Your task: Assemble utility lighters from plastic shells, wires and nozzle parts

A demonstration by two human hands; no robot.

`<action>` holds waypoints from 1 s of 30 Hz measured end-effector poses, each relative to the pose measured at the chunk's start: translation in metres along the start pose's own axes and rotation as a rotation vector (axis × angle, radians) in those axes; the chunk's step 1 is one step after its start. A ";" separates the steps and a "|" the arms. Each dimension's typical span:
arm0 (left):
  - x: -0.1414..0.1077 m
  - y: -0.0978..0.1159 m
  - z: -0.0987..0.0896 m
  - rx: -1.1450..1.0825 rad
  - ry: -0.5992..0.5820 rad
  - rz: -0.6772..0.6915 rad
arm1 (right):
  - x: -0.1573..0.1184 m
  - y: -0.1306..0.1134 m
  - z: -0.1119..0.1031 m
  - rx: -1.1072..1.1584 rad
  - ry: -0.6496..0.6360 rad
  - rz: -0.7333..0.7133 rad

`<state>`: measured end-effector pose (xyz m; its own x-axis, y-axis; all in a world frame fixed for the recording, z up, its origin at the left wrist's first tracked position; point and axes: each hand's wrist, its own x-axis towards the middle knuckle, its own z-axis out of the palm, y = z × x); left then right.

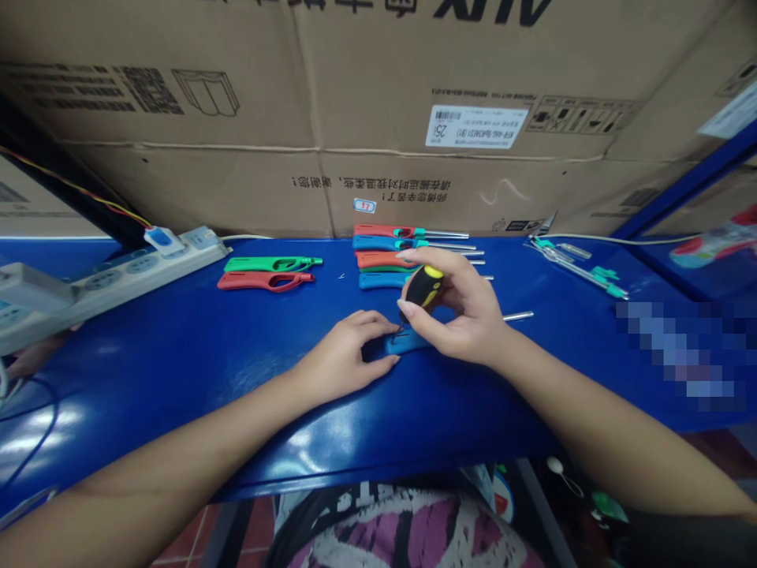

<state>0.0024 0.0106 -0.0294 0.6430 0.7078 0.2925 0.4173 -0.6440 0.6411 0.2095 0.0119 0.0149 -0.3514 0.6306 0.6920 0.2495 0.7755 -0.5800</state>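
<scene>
Blue lighter (405, 341) lying left-to-right, metal nozzle (519, 316) pointing right

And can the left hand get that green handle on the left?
Probably yes, if the left hand lets go of the blue handle. The red handle lies just in front of the green handle, but nothing lies on top.

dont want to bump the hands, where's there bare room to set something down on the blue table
Left: bare tabletop between the power strip, red lighter and left forearm. Right: bare tabletop between the right forearm, loose metal rod and blurred patch. Crowded: the middle, with left hand, right hand, screwdriver and blue lighter, plus the row of lighters behind.
</scene>
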 end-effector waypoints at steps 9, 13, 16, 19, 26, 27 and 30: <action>0.002 -0.002 0.001 -0.005 -0.002 0.006 | 0.004 -0.001 -0.010 -0.102 -0.124 -0.021; 0.002 -0.002 0.001 -0.007 -0.005 0.001 | 0.007 -0.003 -0.014 -0.056 -0.215 0.030; 0.002 -0.003 0.000 -0.008 -0.004 0.000 | 0.007 0.001 -0.012 -0.291 -0.022 -0.112; 0.002 -0.003 0.000 -0.008 -0.011 -0.003 | 0.007 0.004 -0.009 -0.327 0.003 -0.123; 0.002 -0.001 0.001 0.000 -0.022 0.020 | 0.008 0.007 -0.014 -0.299 -0.026 -0.079; 0.002 -0.001 0.001 0.002 -0.019 0.022 | 0.008 0.007 -0.015 -0.361 0.002 -0.126; 0.002 -0.001 0.002 0.003 -0.021 0.026 | 0.009 0.004 -0.016 -0.295 -0.093 -0.108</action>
<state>0.0045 0.0123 -0.0309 0.6674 0.6842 0.2940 0.4017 -0.6632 0.6315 0.2221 0.0214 0.0258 -0.4681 0.5489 0.6925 0.4517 0.8222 -0.3463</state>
